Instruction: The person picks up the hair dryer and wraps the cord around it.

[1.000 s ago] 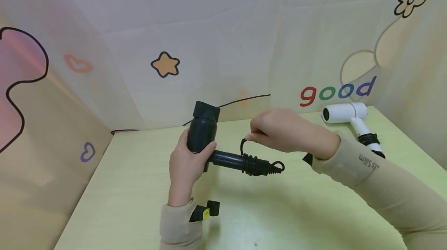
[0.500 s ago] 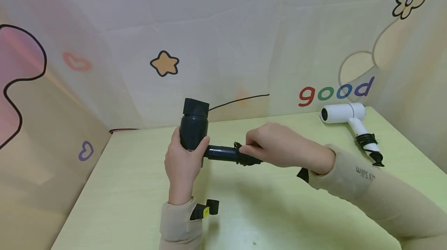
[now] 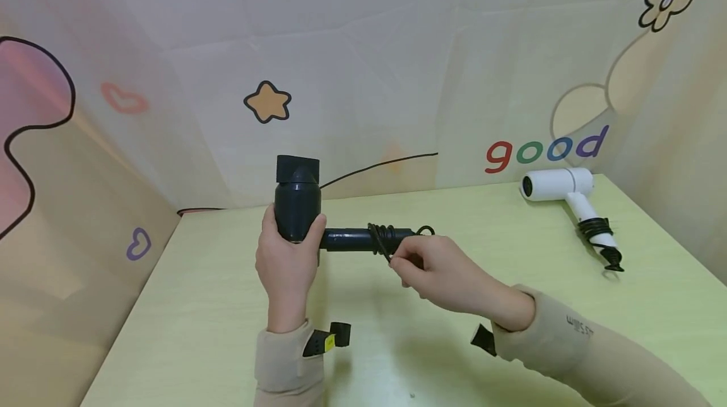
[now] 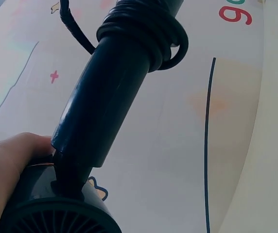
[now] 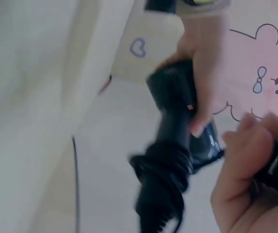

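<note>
A black hair dryer (image 3: 298, 205) is held above the table, its nozzle up and its handle (image 3: 348, 240) lying sideways toward the right. My left hand (image 3: 286, 268) grips the barrel, thumb near the handle's base; the left wrist view shows the grille (image 4: 61, 218) close by. Several turns of black power cord (image 3: 382, 240) wrap the handle. Pinched in my right hand (image 3: 445, 271), just below the handle's end, is the cord's loose length. A black blocky end piece (image 5: 277, 170) shows within the right fingers in the right wrist view.
On the table's (image 3: 187, 306) back right lies a white hair dryer (image 3: 559, 184), black cord wound round its handle. A printed cloth backdrop (image 3: 363, 79) stands behind and at both sides.
My right hand has come from above the handle, across it, to below it, carrying the cord round. The left hand and black hair dryer have shifted slightly left.
</note>
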`<state>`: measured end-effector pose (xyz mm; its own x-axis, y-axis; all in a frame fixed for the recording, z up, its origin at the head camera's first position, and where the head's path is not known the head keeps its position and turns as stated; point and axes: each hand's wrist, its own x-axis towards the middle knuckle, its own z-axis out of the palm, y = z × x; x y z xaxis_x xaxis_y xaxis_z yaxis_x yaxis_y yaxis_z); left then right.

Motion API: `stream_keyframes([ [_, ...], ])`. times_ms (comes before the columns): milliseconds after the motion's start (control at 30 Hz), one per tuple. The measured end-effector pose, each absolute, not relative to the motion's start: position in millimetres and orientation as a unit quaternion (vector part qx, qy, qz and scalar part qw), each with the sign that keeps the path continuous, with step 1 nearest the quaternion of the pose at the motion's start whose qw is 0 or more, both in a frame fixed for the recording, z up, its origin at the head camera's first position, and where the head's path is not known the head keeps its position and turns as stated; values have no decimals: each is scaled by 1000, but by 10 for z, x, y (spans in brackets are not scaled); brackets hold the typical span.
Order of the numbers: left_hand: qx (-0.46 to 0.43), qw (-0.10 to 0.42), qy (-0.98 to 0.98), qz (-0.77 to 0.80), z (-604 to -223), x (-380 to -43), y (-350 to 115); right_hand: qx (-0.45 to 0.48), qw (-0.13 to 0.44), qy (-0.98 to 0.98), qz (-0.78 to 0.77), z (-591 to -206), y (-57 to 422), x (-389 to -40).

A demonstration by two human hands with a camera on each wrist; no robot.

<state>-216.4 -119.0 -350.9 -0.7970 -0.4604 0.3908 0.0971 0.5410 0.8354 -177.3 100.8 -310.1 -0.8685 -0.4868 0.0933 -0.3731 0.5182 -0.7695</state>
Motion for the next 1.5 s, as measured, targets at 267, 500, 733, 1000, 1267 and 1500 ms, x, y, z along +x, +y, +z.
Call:
stream_keyframes([
  [267, 120, 305, -813, -481, -3496, -2162, -1224, -144, 158, 754, -621, -3441, 892, -1718],
  [500, 118, 305, -801, -501, -3487, -2153, -1231, -123, 212, 685, -686, -3667, 837, -1759],
  [733, 120, 298, -796, -514, -3485, -2147, -1245, -117, 203, 701, -673, -3858, 774, -1865],
  [1000, 126, 268, -796, -527, -3461, -2141, -1254, -135, 151, 746, -634, -4000, 744, -2034],
  [1267, 124, 231, -805, -532, -3449, -2131, -1230, -187, 43, 829, -525, -4059, 834, -2223],
  [1500, 120, 218, -805, -539, -3436, -2124, -1209, -212, 55, 829, -515, -4051, 866, -2279],
])
